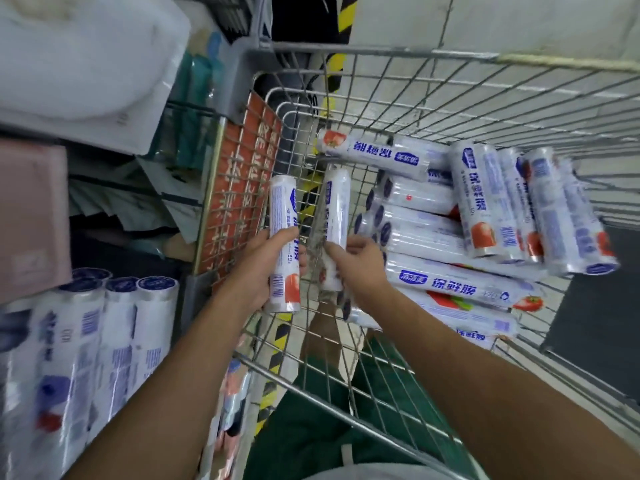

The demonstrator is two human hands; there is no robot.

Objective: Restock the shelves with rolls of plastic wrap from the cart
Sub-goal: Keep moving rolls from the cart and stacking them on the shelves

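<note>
grip on both sides: left hand (266, 271) curls round the left roll (282, 206), right hand (360, 265) round the right roll (336, 202), long axes toward 12 o'clock. shelf stock (121, 323) stands at 8 o'clock, nearest the left hand; cart pile (450, 237) lies at 3 o'clock.

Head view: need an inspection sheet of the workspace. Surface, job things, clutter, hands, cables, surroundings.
Surface: wire cart, its floor partly bare.
Job's things: pile of rolls lying in the cart; shelved rolls standing upright at left.
Clutter: red sign on the cart's side.
Hands: left hand grips the left roll; right hand grips the right roll, both over the cart.
Cables: nothing seen.
Surroundings: white packs on an upper shelf; striped tape on the floor.
</note>
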